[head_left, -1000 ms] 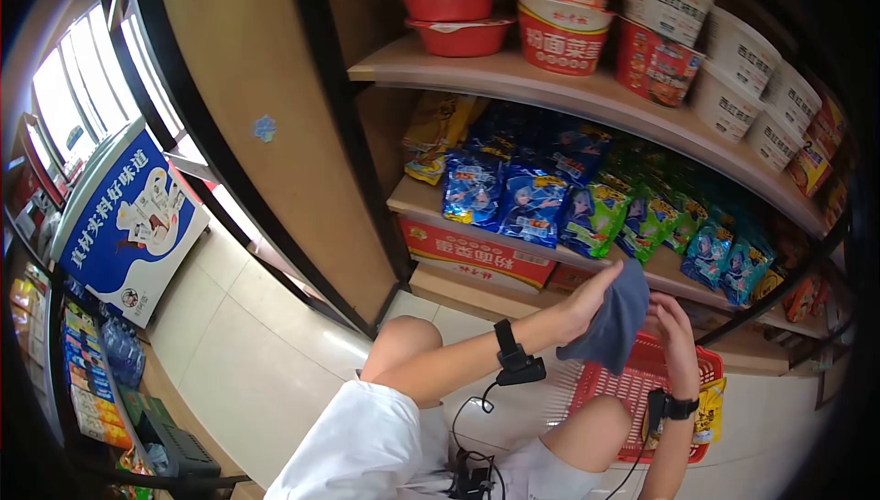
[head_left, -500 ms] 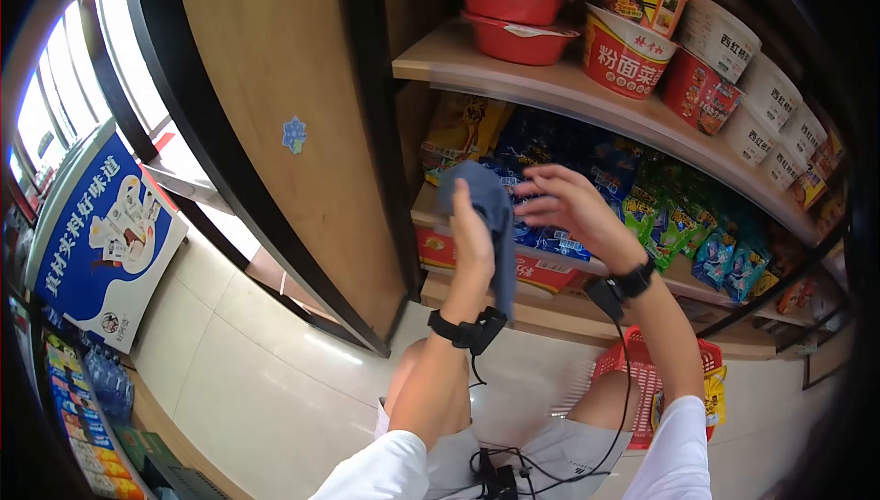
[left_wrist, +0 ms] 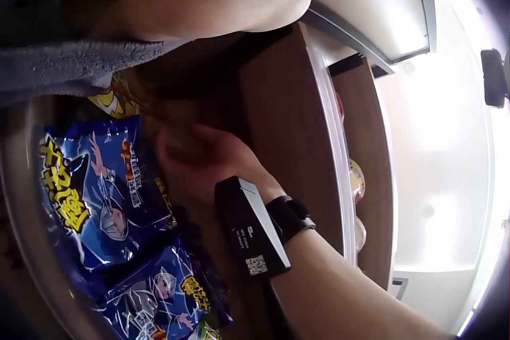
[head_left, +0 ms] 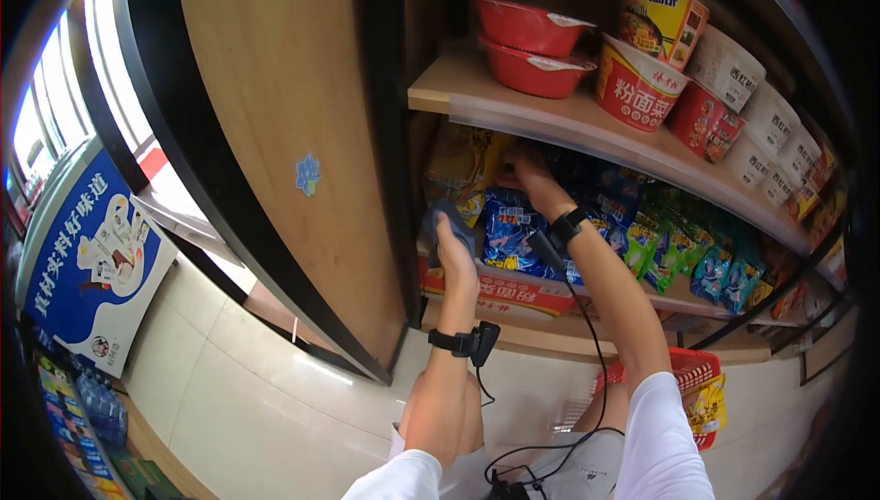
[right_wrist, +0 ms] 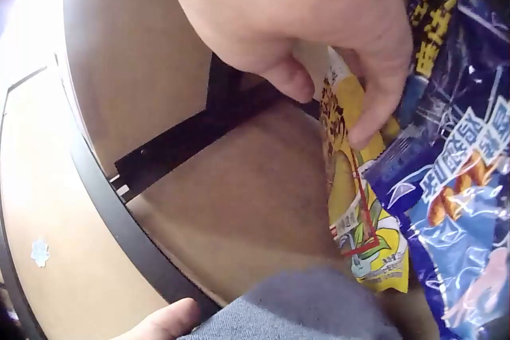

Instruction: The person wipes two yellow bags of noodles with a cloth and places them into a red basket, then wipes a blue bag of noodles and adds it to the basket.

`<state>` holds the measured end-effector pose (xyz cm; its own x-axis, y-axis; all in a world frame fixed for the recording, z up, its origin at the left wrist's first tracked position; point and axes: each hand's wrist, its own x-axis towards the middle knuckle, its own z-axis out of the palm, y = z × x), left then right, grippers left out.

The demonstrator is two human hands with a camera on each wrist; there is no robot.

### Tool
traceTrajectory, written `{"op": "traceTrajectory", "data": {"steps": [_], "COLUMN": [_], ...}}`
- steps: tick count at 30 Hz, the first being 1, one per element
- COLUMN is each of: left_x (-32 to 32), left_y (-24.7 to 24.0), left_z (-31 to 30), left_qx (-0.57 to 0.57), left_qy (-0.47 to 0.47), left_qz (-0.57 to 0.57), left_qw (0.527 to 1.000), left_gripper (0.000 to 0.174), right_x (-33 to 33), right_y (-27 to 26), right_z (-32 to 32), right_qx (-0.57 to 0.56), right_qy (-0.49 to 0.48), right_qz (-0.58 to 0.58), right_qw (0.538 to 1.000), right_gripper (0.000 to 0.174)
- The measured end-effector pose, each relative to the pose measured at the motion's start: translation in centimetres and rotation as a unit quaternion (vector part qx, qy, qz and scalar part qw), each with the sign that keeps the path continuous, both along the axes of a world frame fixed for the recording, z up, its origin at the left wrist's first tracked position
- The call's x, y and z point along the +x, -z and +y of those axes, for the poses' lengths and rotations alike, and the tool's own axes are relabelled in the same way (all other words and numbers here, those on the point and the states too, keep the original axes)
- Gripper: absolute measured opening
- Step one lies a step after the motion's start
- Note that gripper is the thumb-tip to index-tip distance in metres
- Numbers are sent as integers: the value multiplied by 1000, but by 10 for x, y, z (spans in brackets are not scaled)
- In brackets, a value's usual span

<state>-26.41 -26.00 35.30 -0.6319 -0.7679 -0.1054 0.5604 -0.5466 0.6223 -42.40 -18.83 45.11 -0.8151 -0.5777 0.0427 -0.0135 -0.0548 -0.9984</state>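
Note:
My left hand (head_left: pixel 456 262) holds a grey-blue cloth (right_wrist: pixel 303 308) at the front edge of the lower shelf, its thumb lying along the cloth. The right hand (head_left: pixel 536 179) reaches deep between the two shelves. In the right wrist view its thumb and fingers pinch the upper part of a yellow snack bag (right_wrist: pixel 370 248) at the shelf's left end. Blue snack bags (left_wrist: pixel 111 196) lie just right of the yellow one, close below the right wrist.
Red bowls (head_left: pixel 541 69) and noodle tubs (head_left: pixel 642 87) stand on the shelf above. A wooden side panel (head_left: pixel 275 87) closes off the left. Green bags (head_left: pixel 655 248) lie farther right. On the floor is a red basket (head_left: pixel 692 362) with a yellow packet.
My left hand has carried the cloth left to the shelf front. The right hand has left the cloth and moved in over the bags to the yellow one.

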Motion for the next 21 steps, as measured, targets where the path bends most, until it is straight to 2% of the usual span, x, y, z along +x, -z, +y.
{"op": "traceTrajectory", "data": {"steps": [2, 5, 7, 9, 11, 12, 13, 15, 17, 18, 19, 21], "left_x": [-3, -2, -9, -13, -16, -30, -47, -14, -3, -3, -1, -7], "left_y": [-1, -9, 2, 8, 11, 21, 31, 13, 5, -2, -7, 3], "left_z": [0, 4, 0, -1, 0, 0, 5, -2, -5, -2, -1, -6], "left_qx": [2, 39, 30, 37, 59, 37, 15, 58, 34, 42, 46, 50], "left_qy": [-5, -2, -15, -22, -15, -23, -20, 49, 63, 32, 26, 8], "left_qz": [12, -34, -40, -34, -19, -33, -44, -52, -55, -49, -40, -23], "left_qw": [1000, 999, 999, 998, 998, 999, 999, 996, 996, 997, 998, 998], "left_gripper": [61, 60, 56, 52, 46, 42, 38, 45, 51, 40, 39, 42], "right_x": [-1, -4, -67, -65, -28, -20, -29, -45, -52, -45, -73, -77], "right_y": [1, 3, 60, 47, 19, 2, 8, 33, 44, 40, 65, 75], "right_z": [-1, -9, -21, -20, -20, -10, -8, -22, -36, -38, -51, -61], "right_qx": [5, 3, 64, 90, 71, 46, 56, 84, 100, 68, 126, 109], "right_qy": [8, 55, 19, 12, 40, 3, 16, 62, 119, 122, 152, 198], "right_qz": [7, 12, 261, 289, 100, 77, 124, 298, 430, 461, 500, 464], "right_qw": [1000, 998, 963, 953, 992, 996, 991, 949, 889, 876, 843, 857], "right_gripper": [38, 32, 29, 26, 23, 24, 29, 37, 46, 44, 44, 47]}}
